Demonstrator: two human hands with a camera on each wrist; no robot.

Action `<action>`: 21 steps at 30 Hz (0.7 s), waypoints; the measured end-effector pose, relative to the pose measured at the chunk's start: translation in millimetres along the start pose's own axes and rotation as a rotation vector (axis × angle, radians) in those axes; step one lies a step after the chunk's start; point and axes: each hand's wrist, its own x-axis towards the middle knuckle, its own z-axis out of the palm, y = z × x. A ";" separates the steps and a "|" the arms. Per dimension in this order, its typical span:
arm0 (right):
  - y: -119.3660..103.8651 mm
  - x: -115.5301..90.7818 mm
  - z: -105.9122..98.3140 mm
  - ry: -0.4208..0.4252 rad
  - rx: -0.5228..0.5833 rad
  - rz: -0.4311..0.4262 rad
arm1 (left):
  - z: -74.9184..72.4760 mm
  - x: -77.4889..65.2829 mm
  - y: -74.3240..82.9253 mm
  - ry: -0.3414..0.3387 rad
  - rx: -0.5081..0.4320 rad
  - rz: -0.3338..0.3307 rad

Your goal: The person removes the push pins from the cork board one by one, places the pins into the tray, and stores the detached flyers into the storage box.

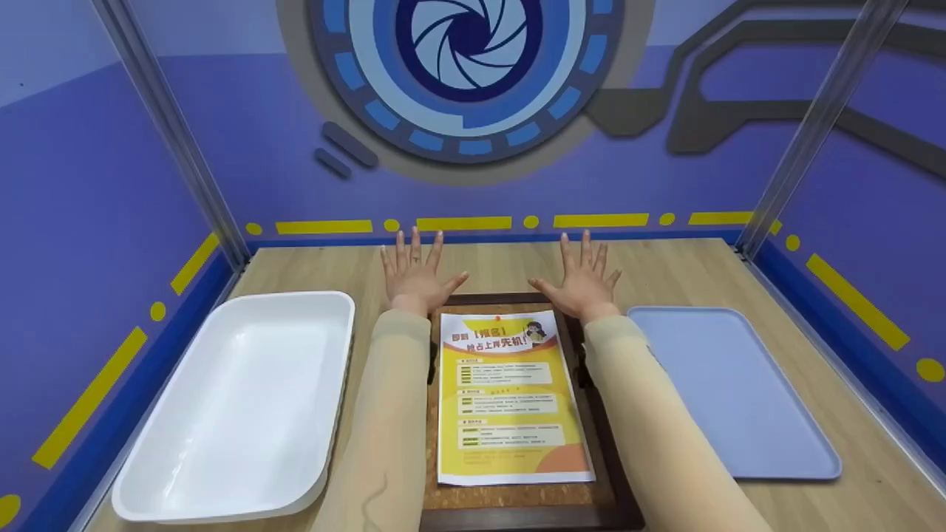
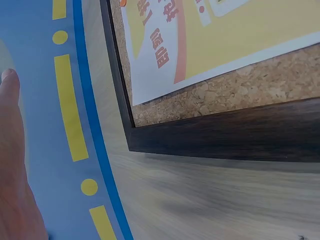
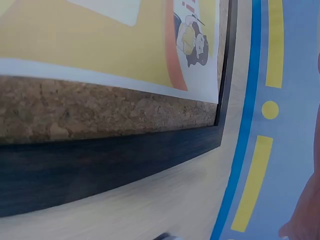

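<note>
Both hands are spread with straight fingers above the far end of a framed cork board (image 1: 517,496). My left hand (image 1: 415,281) is over its far left corner, and my right hand (image 1: 584,284) over its far right corner; neither holds anything. A yellow and white printed sheet (image 1: 510,414) lies on the cork, with an orange-red pin (image 1: 497,318) at its top. Up close in the left wrist view, the dark wooden frame (image 2: 210,132) stands apart from the thumb (image 2: 12,150). The right wrist view shows part of the right hand (image 3: 306,210) at its edge.
On the left of the wooden table (image 1: 502,270) is a deep white tray (image 1: 236,399). A flat light-blue tray (image 1: 739,399) lies on the right, partly behind the right forearm. Printed purple-blue panels (image 1: 310,177) enclose the back and sides, with metal posts at the corners.
</note>
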 end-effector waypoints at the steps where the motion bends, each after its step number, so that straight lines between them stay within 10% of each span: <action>1: -0.1 0.3 0.4 -0.005 0.004 0.001 | 0.3 0.2 -0.1 -0.002 0.001 -0.001; 21: -17.7 -5.6 31.8 0.019 0.316 -0.035 | 17.0 -9.9 0.1 -0.035 -0.147 0.077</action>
